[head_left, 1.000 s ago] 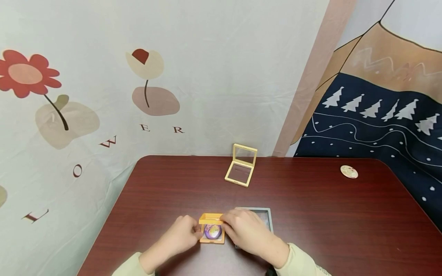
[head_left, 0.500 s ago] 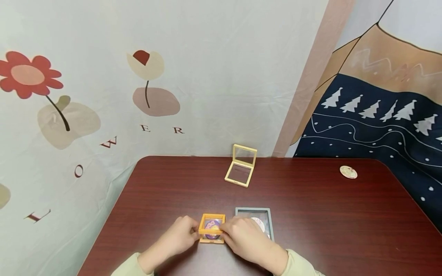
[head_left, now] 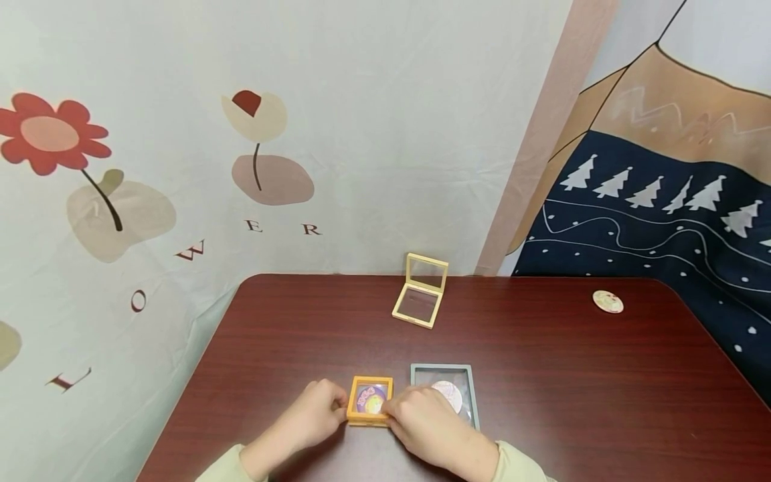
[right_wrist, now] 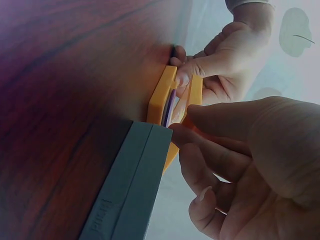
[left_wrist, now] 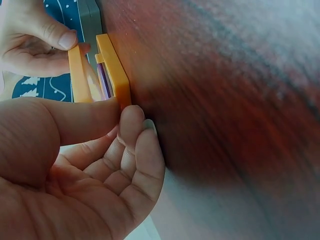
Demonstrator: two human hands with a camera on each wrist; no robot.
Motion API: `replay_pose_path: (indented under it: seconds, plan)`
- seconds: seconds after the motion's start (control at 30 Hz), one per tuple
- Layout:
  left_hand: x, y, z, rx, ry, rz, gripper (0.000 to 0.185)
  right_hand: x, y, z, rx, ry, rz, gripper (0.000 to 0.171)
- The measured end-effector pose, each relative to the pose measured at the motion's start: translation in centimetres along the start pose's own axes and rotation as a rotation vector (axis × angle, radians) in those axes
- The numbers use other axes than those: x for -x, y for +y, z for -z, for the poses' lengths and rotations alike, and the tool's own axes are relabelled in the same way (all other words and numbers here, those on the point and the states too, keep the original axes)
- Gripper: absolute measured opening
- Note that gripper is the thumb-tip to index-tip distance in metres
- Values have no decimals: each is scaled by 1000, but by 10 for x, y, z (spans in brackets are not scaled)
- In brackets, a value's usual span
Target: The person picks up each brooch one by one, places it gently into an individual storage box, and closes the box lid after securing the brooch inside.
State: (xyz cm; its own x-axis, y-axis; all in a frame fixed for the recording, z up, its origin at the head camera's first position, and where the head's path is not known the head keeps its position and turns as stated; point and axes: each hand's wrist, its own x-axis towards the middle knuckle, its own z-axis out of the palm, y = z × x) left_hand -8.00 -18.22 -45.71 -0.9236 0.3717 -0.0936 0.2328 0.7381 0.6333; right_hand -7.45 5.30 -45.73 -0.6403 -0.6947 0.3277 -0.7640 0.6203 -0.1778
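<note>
Dark reddish wood-grain counter (head_left: 542, 375) with rounded corners is standing against printed cloth hangings, flowers at left, pine trees at right; a pale yellow square frame case (head_left: 420, 290) is sitting open at the far edge and a small round badge (head_left: 608, 301) is lying far right. Near the front edge, the left hand (head_left: 316, 415) and right hand (head_left: 421, 418) are both pinching the small orange plastic square case (head_left: 370, 400), lid nearly down over a purple round badge inside. Just beside its right side, touching, a grey square case (head_left: 447, 393) is lying flat
</note>
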Motion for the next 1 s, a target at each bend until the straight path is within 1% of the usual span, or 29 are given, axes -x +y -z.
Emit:
replay_pose_path:
  seconds: [0.13,0.23,0.43,0.6,0.67,0.83,1.0]
  plan:
    - [2,1,0,1,0,4,32,1,-1,-1,8,-27,-14,24]
    - [3,0,1,0,-14,10,32,1,-2,-1,15,-35,-13,25]
    - [5,-2,5,2,-31,44,18,2,-3,-2,22,-33,-2,26]
    - [9,0,5,46,-37,66,23,2,-2,-2,42,-27,16,27]
    - [10,0,4,45,-34,60,23,2,-2,-3,56,-21,25,29]
    - [11,0,3,18,-24,25,13,2,-2,-3,75,-14,35,30]
    - [10,0,3,27,-25,-6,15,2,-3,-3,85,-13,42,32]
